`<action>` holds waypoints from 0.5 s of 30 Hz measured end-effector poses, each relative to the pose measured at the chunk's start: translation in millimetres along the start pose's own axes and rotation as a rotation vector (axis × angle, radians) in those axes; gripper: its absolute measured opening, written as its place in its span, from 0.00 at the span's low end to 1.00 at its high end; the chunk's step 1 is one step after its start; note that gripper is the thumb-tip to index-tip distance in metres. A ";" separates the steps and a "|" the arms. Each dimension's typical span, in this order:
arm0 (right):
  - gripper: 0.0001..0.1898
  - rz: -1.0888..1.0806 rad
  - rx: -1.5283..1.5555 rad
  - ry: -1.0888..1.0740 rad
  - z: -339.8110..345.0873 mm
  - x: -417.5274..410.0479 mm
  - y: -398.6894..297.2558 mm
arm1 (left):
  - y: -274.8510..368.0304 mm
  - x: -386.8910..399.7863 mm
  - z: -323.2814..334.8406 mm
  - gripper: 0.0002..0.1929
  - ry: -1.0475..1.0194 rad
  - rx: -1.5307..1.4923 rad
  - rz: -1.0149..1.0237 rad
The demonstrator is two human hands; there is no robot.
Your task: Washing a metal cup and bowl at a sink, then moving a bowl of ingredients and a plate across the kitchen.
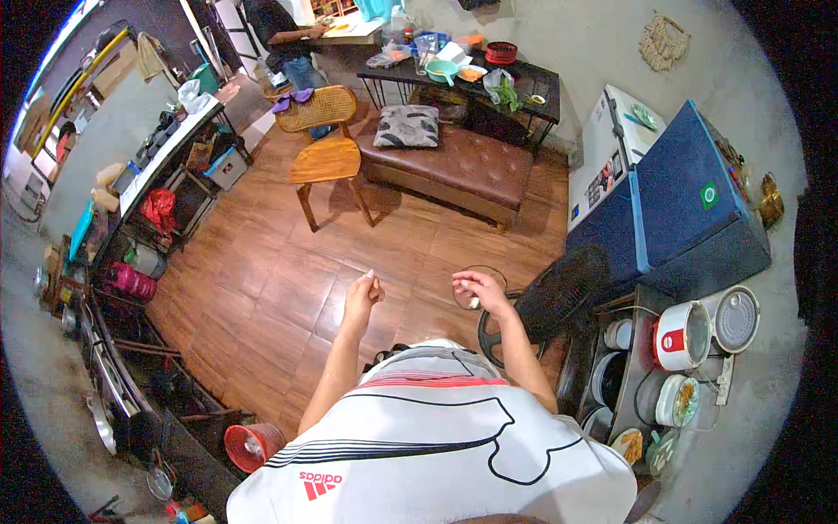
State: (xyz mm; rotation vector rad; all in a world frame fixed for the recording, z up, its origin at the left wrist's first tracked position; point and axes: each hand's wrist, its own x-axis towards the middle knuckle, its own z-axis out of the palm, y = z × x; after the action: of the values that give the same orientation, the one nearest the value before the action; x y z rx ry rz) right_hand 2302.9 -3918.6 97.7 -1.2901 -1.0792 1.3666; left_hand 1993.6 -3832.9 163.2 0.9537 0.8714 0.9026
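My left hand [363,298] is in front of my body, above the wood-look tiled floor [275,301]. Its fingers are curled, and no object shows in them. To its right is my right hand [483,293], with bent fingers around a small white object [473,302] too small to name. A black pedestal fan [563,291] stands close beside my right forearm, its round base partly behind the arm. Between the hands the floor shows. Farther ahead are a wooden chair [325,159] with a cane back and a brown tufted leather bench [452,157].
A person [288,39] is at a far table. Bowls and food cover a black table [550,92] by the wall. A blue-sided refrigerator [694,190] and a shelf with a rice cooker [681,337] line the right. At left are a cluttered counter [141,177] and a red basket [252,447].
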 end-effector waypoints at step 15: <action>0.14 0.095 0.104 0.249 -3.4 -28.0 -30.1 | 63.7 23.9 53.0 0.17 -0.149 -0.566 -0.234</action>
State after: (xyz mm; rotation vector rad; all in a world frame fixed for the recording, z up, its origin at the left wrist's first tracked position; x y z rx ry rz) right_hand 2308.3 -3941.0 132.0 -1.4065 -0.7763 1.2747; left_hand 2035.0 -3807.1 234.4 0.4107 0.5393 0.8016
